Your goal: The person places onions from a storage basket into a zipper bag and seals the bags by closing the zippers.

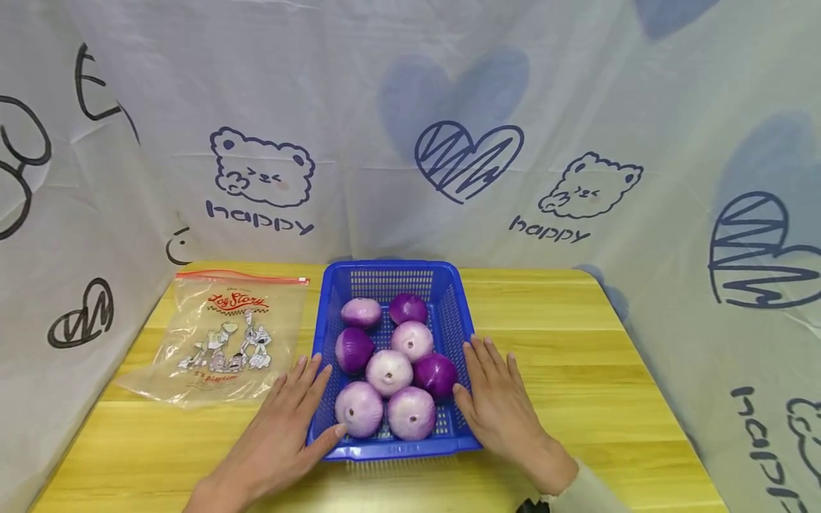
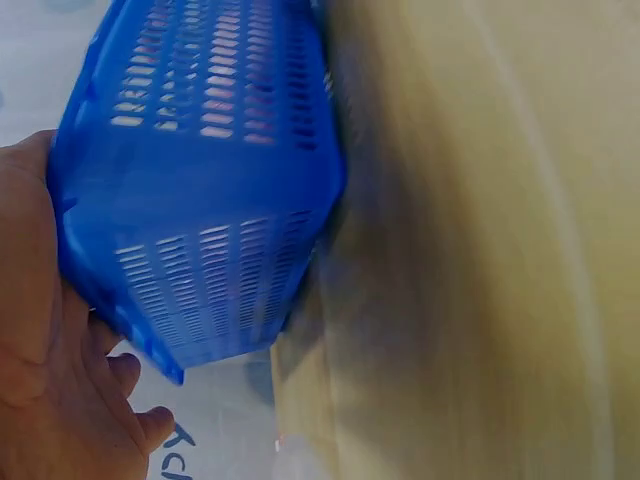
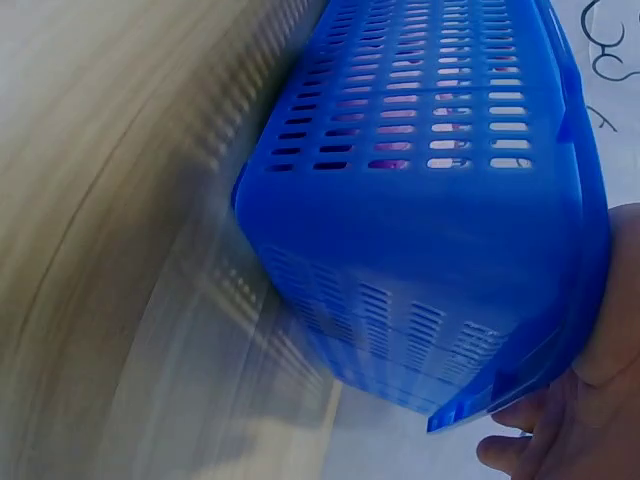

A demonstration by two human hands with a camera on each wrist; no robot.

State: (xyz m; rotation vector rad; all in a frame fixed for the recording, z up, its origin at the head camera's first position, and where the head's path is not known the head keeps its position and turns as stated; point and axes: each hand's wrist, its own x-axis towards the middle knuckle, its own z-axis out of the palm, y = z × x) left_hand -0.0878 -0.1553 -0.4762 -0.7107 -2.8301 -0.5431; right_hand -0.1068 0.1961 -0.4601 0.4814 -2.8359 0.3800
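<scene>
A blue plastic basket (image 1: 395,449) with slotted walls holds several purple onions (image 1: 412,413), some pale and some deep purple. My left hand (image 1: 272,427) rests against the basket's left side, fingers extended along the rim and thumb over the near left corner. On the opposite side, my right hand (image 1: 507,413) touches the right rim with its fingers straight. The left wrist view has the left palm (image 2: 50,370) beside the basket's rim. The right wrist view shows part of the right hand (image 3: 590,400) along the other rim.
A clear zip bag (image 1: 224,342) with a red top strip and cartoon print lies flat on the wooden table (image 1: 577,356), left of the basket. White cloth (image 1: 359,142) with bears and hearts hangs behind and beside the table.
</scene>
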